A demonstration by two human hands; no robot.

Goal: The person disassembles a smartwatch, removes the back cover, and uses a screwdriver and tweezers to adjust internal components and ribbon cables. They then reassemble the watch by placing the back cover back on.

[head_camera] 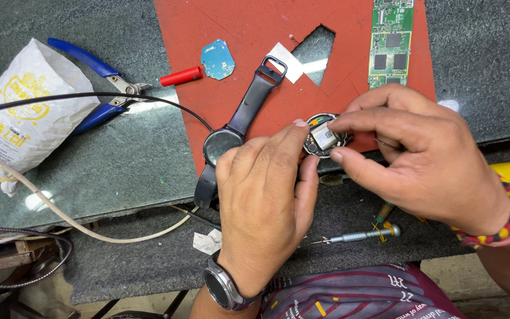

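A person's left hand (265, 204) and right hand (411, 155) close around an opened round watch body (324, 136), held just above the lower edge of a red mat (249, 35) on a grey stone bench (119, 171). The left fingers curl under and beside the case; the right thumb and forefinger pinch at the silver block inside it, the other fingers folded. The work looks to be at the stage of lifting or seating that inner part, and the next move likely calls for a fine, steady pull without straining anything beneath. On the mat lie one dark strapped watch (231, 133), one blue round board (218, 59), one red cap (180, 76) and one green circuit board (391, 41). Left of the mat: one pair of blue pliers (98, 85), one white bag (28, 106). Below it: one small screwdriver (358, 236).
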